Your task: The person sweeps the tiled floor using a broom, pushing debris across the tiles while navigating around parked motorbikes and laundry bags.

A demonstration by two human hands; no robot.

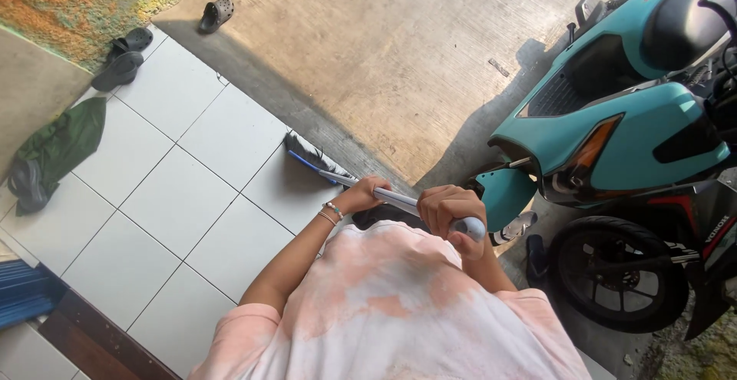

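A floor of white tiles (pixel 176 196) is seen at the left of the frame, with bare concrete (pixel 399 50) above it and a teal scooter (pixel 614 127) parked at the right. A broom (pixel 361 184) is held in the middle of the frame, its dark bristles resting on the tile edge; the left hand (pixel 362 194) is wrapped around the pale stick lower down, and the right hand (pixel 451 209) is clenched near its top end. The stick looks light, stiff and smooth, so it is best gripped with two hands set apart, while the bristles look soft and bendy.

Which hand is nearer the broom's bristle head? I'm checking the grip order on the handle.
Left. The left hand grips the broom handle lower down, closer to the bristle head; the right hand holds the top end, farther away.
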